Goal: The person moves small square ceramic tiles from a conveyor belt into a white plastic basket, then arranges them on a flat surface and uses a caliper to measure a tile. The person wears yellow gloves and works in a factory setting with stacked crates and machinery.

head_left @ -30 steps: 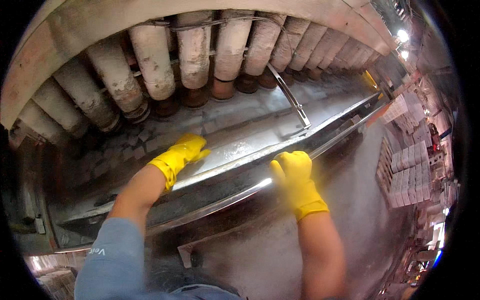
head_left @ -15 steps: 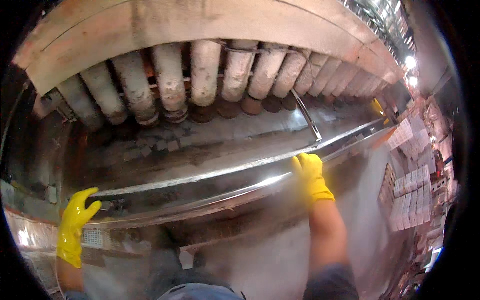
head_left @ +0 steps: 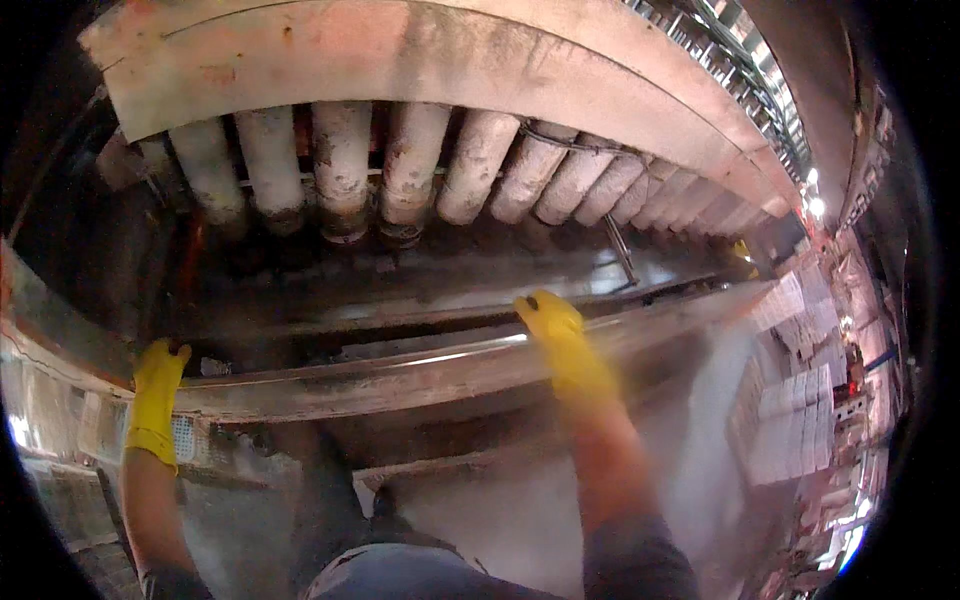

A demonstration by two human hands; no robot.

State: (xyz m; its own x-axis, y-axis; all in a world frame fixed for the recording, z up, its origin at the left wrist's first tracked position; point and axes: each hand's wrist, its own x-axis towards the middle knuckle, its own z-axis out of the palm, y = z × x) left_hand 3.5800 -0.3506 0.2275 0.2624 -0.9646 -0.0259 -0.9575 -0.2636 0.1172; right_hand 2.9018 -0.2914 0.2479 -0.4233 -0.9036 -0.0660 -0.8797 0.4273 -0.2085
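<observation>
My left hand, in a yellow rubber glove, is closed at the left end of a long dark metal strip. My right hand, gloved the same way, is closed at the strip's upper edge, right of the middle; its wrist is smeared by motion. What lies inside the curled fingers is mostly hidden. Nearer to me, below the strip, runs a long trough rim with a bright streak along it. A thin shiny metal bar slants down beyond my right hand.
Beyond the trough hangs a row of thick, crusted pale cylinders under a broad worn beam. Stacks of pale flat pieces stand at the right. A white perforated thing sits below my left hand. Something small and yellow shows far right.
Both hands have moved up in the view, the right one also leftward. My left fingers, apart before, have closed. The pale strip edge no longer shows bright, and the view has shifted.
</observation>
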